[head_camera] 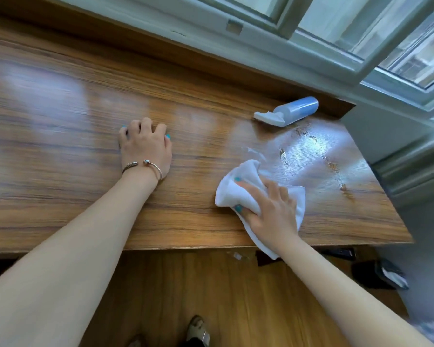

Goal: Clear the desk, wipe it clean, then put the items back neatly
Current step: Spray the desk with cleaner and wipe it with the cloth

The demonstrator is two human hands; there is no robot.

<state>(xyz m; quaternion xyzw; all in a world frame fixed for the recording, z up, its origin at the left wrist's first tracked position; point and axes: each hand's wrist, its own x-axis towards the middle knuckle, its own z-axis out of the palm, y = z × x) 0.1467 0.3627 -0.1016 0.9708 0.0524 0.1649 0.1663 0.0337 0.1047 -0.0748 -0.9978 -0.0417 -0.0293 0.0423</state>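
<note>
Wooden desk (60, 116) — spray bottle (290, 110) lying on its side, white cloth (233, 189) near front edge

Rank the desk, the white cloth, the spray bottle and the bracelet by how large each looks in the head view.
1. Desk, by far the largest.
2. White cloth, partly under the right hand.
3. Spray bottle, lying on its side; farther from the camera, so its true size against the cloth is unsure.
4. Bracelet on the left wrist.

Your white cloth (238, 194) sits bunched, lower right of frame, on the wood desk (85, 146) w/ one corner hanging over the front edge. Blue spray bottle (290, 111) lies on its side, upper right, near desk's back edge.
</note>
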